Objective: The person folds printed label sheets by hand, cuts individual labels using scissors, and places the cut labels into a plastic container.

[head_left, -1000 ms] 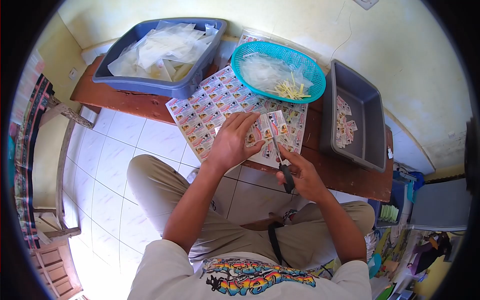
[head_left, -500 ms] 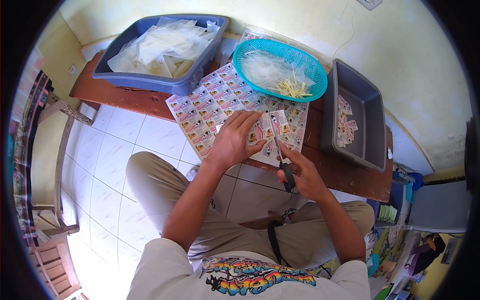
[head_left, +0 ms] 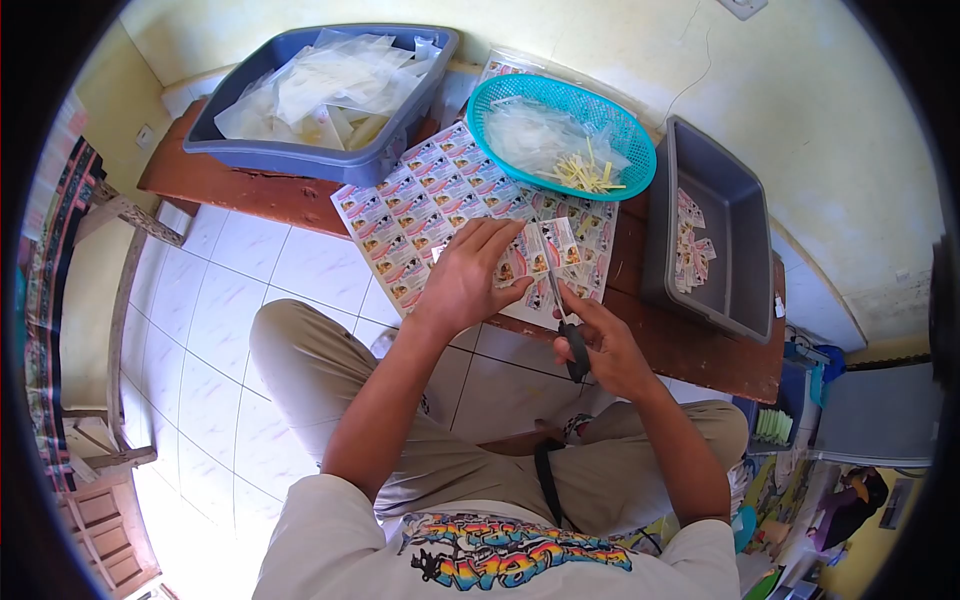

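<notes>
My left hand (head_left: pixel 467 275) is closed on a strip of printed labels (head_left: pixel 516 256), thumb below and fingers on top. In my right hand (head_left: pixel 606 345) are scissors (head_left: pixel 573 345) with black handles. Their blades lie across the strip, just left of an end label (head_left: pixel 561 242). Whether that label is fully cut through I cannot tell. Beneath the strip lies a large printed sheet of labels (head_left: pixel 385 215) with rows of the same small pictures.
A blue-grey tub (head_left: pixel 290 165) of clear plastic bags stands at the back left. A turquoise basket (head_left: pixel 640 165) holds plastic and yellow strips. At the right, a grey tub (head_left: pixel 728 290) contains several cut labels (head_left: pixel 692 255). All rest on a brown wooden bench (head_left: pixel 725 365).
The end label right of the blades has tilted slightly. Both hands and the scissors stay in nearly the same place.
</notes>
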Motion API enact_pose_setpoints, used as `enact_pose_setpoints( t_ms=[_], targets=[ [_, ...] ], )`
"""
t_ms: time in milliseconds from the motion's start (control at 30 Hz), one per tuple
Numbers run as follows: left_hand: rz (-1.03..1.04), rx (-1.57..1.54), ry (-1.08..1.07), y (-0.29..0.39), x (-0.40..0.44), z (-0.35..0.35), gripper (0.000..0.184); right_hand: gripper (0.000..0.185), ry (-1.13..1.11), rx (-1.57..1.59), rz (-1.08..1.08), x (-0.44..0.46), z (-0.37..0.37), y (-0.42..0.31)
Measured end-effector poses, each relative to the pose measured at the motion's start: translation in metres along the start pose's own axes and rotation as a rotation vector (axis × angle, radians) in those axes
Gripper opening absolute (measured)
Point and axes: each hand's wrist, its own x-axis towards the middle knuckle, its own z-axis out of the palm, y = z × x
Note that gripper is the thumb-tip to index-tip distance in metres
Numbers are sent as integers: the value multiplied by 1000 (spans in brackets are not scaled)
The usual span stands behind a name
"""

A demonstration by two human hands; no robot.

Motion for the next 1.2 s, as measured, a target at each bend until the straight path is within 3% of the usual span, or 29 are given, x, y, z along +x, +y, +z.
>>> enact_pose_setpoints(
  t_ms=[1200],
  targets=[
    [5, -23, 5, 0, 0, 0, 71, 75, -25, -23, -5, 0, 0, 0]
  ],
)
